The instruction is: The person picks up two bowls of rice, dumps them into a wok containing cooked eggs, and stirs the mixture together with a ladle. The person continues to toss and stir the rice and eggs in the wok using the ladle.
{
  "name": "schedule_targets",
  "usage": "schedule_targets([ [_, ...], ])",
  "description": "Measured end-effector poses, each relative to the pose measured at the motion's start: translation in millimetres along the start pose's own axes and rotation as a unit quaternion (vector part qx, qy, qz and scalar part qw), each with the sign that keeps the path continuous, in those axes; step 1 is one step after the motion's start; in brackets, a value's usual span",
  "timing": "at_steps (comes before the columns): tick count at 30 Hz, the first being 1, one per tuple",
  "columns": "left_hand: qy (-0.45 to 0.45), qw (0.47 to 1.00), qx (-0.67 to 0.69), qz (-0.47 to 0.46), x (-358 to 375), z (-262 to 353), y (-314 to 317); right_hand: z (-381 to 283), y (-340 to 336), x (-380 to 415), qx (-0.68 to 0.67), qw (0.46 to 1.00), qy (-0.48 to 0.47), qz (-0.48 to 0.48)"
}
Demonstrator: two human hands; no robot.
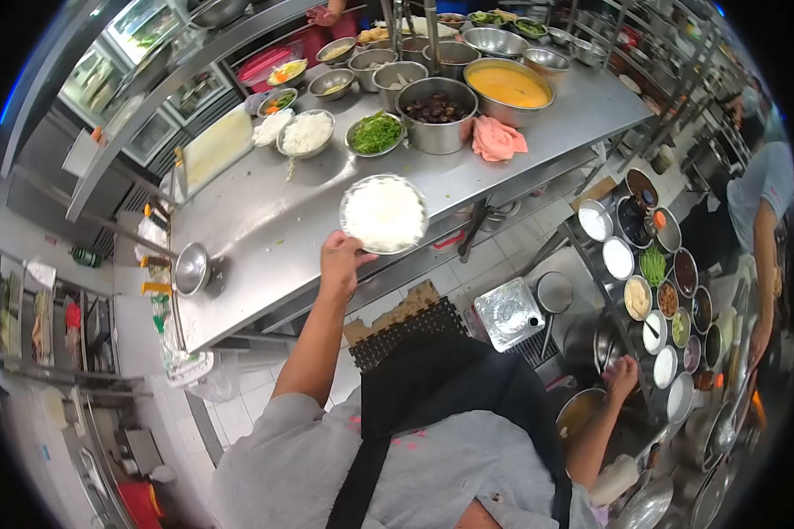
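My left hand [342, 260] grips the near rim of a metal bowl filled with white contents [384, 213], held up over the front edge of the steel table [238, 264]. My right hand [622, 377] is off to the right with its fingers closed, above a pot [580, 413] of liquid; what it holds is too small to make out. Behind the bowl on the table are a bowl of chopped greens [375, 134], a bowl of white food [307, 134] and a deep pot of dark pieces [437, 113].
A pot of orange liquid [508, 85] and a pink cloth [498, 138] are on the table. An empty bowl [192, 268] sits at its left end. Seasoning containers [665, 366] line the right. A co-worker's arm [764, 282] reaches in there; another person's hand [325, 14] shows behind the table.
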State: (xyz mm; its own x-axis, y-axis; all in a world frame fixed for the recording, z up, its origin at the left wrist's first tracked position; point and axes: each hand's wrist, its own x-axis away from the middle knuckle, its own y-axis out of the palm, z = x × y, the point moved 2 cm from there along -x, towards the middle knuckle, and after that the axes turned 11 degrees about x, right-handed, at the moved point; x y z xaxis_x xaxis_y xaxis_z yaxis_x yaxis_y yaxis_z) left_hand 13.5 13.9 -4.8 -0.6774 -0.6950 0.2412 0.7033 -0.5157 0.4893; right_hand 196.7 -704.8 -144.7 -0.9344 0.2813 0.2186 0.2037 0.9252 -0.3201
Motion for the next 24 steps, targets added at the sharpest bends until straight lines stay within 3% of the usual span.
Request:
schedule_targets([
  [2, 0.029, 0.999, 0.010, 0.034, -9, -1, -5, 25, -10, 38, 0.013, 0.999, 0.003, -0.031],
  [4, 0.067, 0.994, 0.062, 0.066, -21, 12, -24, 105, -1, 87, 0.204, 0.976, -0.076, -0.024],
  [6, 0.091, 0.982, 0.136, 0.091, -26, 7, -13, 133, 7, 163, 0.136, 0.978, 0.127, -0.090],
  [8, 0.062, 0.981, 0.159, 0.095, -21, -16, 3, 218, 2, 226, 0.175, 0.957, 0.091, -0.211],
  [9, 0.046, 0.980, 0.170, 0.096, -15, -28, 10, 232, 3, 269, 0.214, 0.943, 0.116, -0.228],
  [12, -0.091, 0.989, 0.003, -0.120, 11, -72, 46, 238, 20, 380, 0.233, 0.916, 0.246, -0.214],
  [16, -0.233, 0.911, -0.149, -0.305, 65, -146, 83, 241, 32, 486, 0.144, 0.906, 0.383, -0.108],
  [18, -0.310, 0.844, -0.214, -0.383, 90, -175, 92, 238, 28, 513, 0.130, 0.893, 0.430, -0.027],
  [19, -0.343, 0.798, -0.258, -0.422, 99, -186, 97, 304, 20, 526, 0.540, 0.815, 0.210, 0.006],
  [20, -0.372, 0.750, -0.307, -0.453, 107, -192, 94, 342, 16, 546, 0.381, 0.827, 0.402, 0.093],
  [22, -0.350, 0.664, -0.334, -0.570, 128, -196, 114, 316, 7, 571, 0.396, 0.793, 0.388, 0.254],
  [23, -0.334, 0.622, -0.343, -0.619, 139, -197, 122, 315, 3, 583, 0.463, 0.732, 0.402, 0.298],
  [24, -0.345, 0.603, -0.344, -0.631, 148, -204, 127, 320, -8, 594, 0.487, 0.706, 0.456, 0.236],
])
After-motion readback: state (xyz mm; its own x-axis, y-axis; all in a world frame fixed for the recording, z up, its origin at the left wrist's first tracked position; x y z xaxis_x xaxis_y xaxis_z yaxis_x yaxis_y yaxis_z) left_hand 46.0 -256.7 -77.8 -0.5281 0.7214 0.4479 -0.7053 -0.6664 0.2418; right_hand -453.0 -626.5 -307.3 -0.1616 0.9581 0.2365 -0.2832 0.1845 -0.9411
